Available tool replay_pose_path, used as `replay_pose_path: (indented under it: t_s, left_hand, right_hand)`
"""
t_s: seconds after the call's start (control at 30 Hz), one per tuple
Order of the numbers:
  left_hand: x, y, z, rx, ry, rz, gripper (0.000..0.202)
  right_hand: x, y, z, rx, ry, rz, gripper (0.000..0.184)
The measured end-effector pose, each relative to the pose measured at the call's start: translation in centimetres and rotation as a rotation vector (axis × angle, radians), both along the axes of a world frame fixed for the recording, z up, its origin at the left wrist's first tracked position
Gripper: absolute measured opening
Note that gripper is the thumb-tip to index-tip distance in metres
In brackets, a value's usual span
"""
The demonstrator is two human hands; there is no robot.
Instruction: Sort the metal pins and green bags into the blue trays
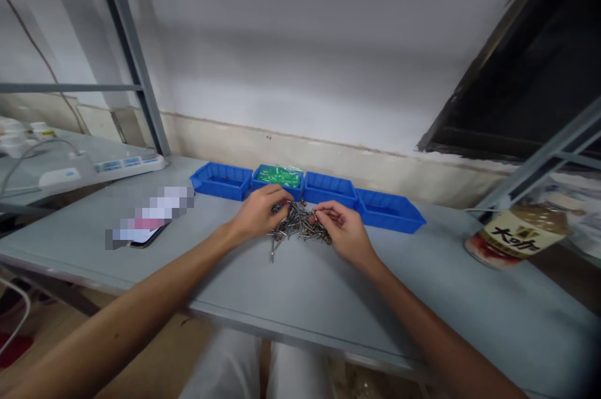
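A heap of thin silver screws (297, 222), mixed with brassy-brown small parts, lies on the grey table. My left hand (260, 211) rests at the heap's left side, fingers curled in over it; what they close on is hidden. At the right side, my right hand (346, 231) pinches a small metal piece that looks like a screw between thumb and forefinger. Behind the heap stand four-sided blue bins in a row: a left bin (220, 181), one with green pieces in clear plastic (280, 176), another bin (330, 190) and a right bin (390, 210).
A phone (153, 223), partly blurred out, lies to the left. Beyond it is a white power strip (106, 170). A large labelled jar (519, 230) stands at the right. Metal frame posts (136, 61) rise by the wall behind the table (282, 299).
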State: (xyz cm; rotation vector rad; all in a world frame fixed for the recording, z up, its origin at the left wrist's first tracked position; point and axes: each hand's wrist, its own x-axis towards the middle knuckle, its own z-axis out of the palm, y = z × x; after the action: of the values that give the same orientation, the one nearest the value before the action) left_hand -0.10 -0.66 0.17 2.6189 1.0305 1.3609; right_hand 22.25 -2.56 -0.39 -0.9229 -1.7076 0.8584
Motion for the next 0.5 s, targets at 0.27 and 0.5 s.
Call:
replay_pose_path:
  t_s: [0.27,0.5]
  left_hand:
    - [2.5,-1.9,-0.5,-0.112,-0.051,-0.167,0.014]
    - [1.9,-1.5,-0.8,-0.024,-0.008,-0.176,0.016]
  right_hand:
    - [-1.0,-0.2,-0.2,-0.109,0.109,0.053,0.025]
    - [-1.0,-0.4,0.0,-0.163,0.079,0.023,0.027]
